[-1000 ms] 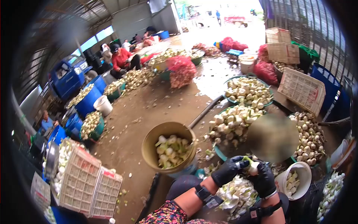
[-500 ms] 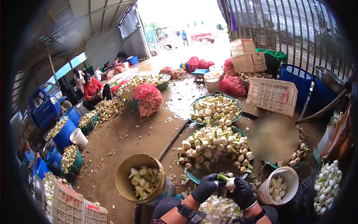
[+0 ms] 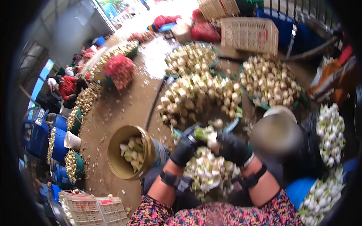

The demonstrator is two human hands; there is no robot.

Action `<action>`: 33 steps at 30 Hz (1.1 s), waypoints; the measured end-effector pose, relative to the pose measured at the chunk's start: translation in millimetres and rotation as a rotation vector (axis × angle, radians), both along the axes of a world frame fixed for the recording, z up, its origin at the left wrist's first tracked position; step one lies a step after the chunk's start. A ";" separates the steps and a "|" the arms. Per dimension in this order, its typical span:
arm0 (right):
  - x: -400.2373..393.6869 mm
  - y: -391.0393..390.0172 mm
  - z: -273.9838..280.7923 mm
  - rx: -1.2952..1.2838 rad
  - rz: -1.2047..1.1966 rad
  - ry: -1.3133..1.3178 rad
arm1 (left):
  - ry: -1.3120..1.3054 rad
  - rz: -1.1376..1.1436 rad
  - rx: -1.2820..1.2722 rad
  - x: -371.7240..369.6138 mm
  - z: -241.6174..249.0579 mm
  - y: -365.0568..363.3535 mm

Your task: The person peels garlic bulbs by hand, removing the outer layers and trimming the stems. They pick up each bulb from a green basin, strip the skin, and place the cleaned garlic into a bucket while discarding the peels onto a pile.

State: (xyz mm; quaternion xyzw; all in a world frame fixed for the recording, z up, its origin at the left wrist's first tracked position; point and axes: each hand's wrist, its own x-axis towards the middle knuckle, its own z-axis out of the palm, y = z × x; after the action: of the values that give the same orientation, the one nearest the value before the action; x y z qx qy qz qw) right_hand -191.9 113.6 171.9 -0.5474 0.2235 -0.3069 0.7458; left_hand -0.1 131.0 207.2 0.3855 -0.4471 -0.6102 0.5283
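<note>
Both hands wear black gloves and meet low in the middle of the head view. Between them is a garlic bulb (image 3: 212,140) with a green stem. My left hand (image 3: 185,147) is closed on the stem end. My right hand (image 3: 234,149) grips the white bulb, its fingertips blurred by motion. Below the hands, a pile of white garlic peelings (image 3: 209,175) lies between my legs. Just beyond them stands a green basin (image 3: 230,126) with many garlic bulbs (image 3: 196,92) heaped along its far side.
At the left, a yellowish bucket (image 3: 116,162) holds trimmed garlic. A second full basin (image 3: 243,81) stands front right, near a plastic crate (image 3: 249,35). White garlic (image 3: 331,135) fills a dark container at the right. A red net sack (image 3: 120,69) and a person in red (image 3: 68,87) are farther left.
The view has tilted down and turned, bringing my lap and patterned clothing into sight. The garlic bulb stays between both hands, which appear higher in the view.
</note>
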 end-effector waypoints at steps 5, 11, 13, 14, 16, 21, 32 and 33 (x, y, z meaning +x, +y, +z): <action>6.4 -2.5 35.5 0.482 -0.275 -0.233 | 0.169 0.068 0.191 7.6 -2.7 9.8; 20.1 -1.8 29.8 0.419 -0.280 -0.175 | 0.178 0.083 0.159 0.3 12.3 14.7; 30.2 -2.9 16.2 0.296 -0.379 -0.183 | 0.086 0.097 0.134 9.9 1.6 14.5; 33.4 -0.2 12.0 0.081 -0.486 -0.091 | -0.019 0.111 0.083 13.6 -1.7 13.9; 31.1 7.4 26.8 -0.571 -0.565 0.212 | -0.297 0.169 -0.124 19.1 -6.1 11.5; 32.7 35.4 6.1 -0.639 0.520 0.901 | -0.300 0.325 -0.115 31.2 -11.0 4.0; 36.3 10.1 20.1 -0.420 -0.609 0.082 | -0.061 0.254 0.082 3.6 1.7 12.4; 34.1 9.4 19.6 -0.417 -0.612 0.085 | -0.206 0.264 0.023 2.0 2.7 12.0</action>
State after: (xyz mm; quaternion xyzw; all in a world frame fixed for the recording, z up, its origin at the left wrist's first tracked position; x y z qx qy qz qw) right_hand -157.9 123.1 191.5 -0.6076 0.3400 -0.5316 0.4823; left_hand 1.9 143.1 210.0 0.5075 -0.4375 -0.4976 0.5508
